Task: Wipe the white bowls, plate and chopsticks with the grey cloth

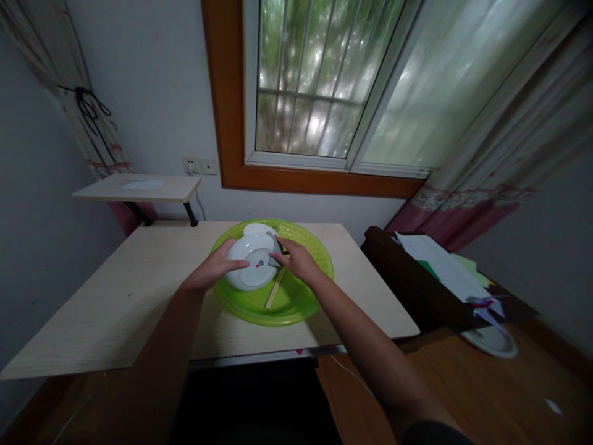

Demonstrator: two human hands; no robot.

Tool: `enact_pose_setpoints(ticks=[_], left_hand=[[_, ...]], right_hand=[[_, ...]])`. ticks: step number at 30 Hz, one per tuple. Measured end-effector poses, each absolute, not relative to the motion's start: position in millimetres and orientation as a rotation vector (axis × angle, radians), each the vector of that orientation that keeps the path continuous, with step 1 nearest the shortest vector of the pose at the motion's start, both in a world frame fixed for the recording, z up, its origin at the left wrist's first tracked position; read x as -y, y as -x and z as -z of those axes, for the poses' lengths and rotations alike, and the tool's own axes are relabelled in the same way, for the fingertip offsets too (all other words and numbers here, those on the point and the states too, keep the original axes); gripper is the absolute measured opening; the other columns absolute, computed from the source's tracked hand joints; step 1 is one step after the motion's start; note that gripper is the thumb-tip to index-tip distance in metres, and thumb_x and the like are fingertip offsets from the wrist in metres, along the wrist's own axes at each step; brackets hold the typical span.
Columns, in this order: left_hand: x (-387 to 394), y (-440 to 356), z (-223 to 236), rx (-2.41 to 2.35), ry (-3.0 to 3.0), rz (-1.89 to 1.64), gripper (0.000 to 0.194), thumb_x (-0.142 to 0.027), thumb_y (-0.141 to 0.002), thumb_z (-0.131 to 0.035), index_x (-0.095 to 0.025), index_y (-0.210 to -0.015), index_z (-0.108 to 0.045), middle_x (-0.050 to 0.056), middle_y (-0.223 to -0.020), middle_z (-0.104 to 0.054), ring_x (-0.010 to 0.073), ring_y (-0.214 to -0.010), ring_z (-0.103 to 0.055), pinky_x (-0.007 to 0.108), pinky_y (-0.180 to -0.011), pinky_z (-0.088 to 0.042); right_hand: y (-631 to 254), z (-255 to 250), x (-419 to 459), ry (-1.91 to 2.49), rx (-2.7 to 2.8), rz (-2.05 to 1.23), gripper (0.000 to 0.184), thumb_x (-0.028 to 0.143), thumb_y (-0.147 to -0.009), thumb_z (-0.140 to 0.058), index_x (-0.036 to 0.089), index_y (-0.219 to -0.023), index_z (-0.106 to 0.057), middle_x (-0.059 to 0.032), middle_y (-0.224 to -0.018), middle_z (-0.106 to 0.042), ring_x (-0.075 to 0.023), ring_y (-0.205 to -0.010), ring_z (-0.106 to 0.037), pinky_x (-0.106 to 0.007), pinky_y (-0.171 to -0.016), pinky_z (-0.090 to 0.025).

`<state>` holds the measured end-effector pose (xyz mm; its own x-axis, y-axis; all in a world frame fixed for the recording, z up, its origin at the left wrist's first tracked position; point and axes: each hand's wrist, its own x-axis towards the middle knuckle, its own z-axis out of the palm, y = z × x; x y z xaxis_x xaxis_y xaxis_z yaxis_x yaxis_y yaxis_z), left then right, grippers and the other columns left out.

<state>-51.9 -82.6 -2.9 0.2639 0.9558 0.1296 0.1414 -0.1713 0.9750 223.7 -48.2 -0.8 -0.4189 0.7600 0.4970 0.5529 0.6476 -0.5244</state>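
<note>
My left hand (pixel 216 267) grips the left rim of a white bowl (pixel 250 272), its thumb lying on the surface. The bowl is tilted, and a ring and a small red and blue mark show on the face toward me. At its right edge my right hand (pixel 296 259) is closed on a greyish cloth (pixel 274 259) that touches the bowl. Below them is a round green plastic basin (pixel 296 309). Inside it lie a pair of wooden chopsticks (pixel 275 289), and another white dish (pixel 260 228) is partly hidden behind the bowl.
The basin stands on a pale wooden table (pixel 152 272). At the back left rises a small shelf (pixel 139 188) on black legs. A dark brown piece of furniture (pixel 412 278) with papers (pixel 435 259) on it is to the right. A barred window (pixel 319 80) is ahead.
</note>
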Motion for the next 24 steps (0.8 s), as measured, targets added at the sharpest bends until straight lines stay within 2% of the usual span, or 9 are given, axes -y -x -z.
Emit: enact_pose_setpoints(ticks=[5, 16, 24], left_hand=[[82.2, 52.9, 3.9, -0.996, -1.516, -1.04, 0.064, -0.041, -0.07, -0.086, -0.019, -0.122, -0.055, 0.01, -0.117, -0.07, 0.0328, -0.108, -0.068, 0.041, -0.087, -0.057], [90.5, 46.0, -9.3, -1.006, -1.528, -1.058, 0.066, -0.046, -0.07, -0.084, -0.02, -0.122, -0.052, 0.011, -0.119, -0.069, 0.0329, -0.107, -0.068, 0.042, -0.086, -0.058], [82.7, 47.3, -5.4, -1.187, -1.764, -0.995, 0.06, -0.054, -0.073, -0.081, -0.019, -0.117, -0.059, 0.008, -0.113, -0.069, 0.0329, -0.108, -0.067, 0.044, -0.092, -0.056]], right_hand=[[-224.2, 5.5, 43.6, 0.98, 2.056, -0.49, 0.06, 0.04, -0.088, -0.079, 0.023, -0.143, -0.061, -0.0131, -0.138, -0.067, -0.0295, -0.126, -0.063, -0.046, -0.108, -0.052], [-223.8, 3.3, 48.6, 1.059, 1.888, -0.744, 0.051, 0.043, -0.081, -0.082, 0.02, -0.122, -0.062, -0.0107, -0.123, -0.069, -0.0265, -0.112, -0.064, -0.043, -0.098, -0.051], [-222.1, -2.0, 48.2, 1.047, 1.754, -0.745, 0.054, 0.039, -0.077, -0.084, 0.022, -0.123, -0.061, -0.0086, -0.123, -0.068, -0.025, -0.107, -0.064, -0.042, -0.097, -0.051]])
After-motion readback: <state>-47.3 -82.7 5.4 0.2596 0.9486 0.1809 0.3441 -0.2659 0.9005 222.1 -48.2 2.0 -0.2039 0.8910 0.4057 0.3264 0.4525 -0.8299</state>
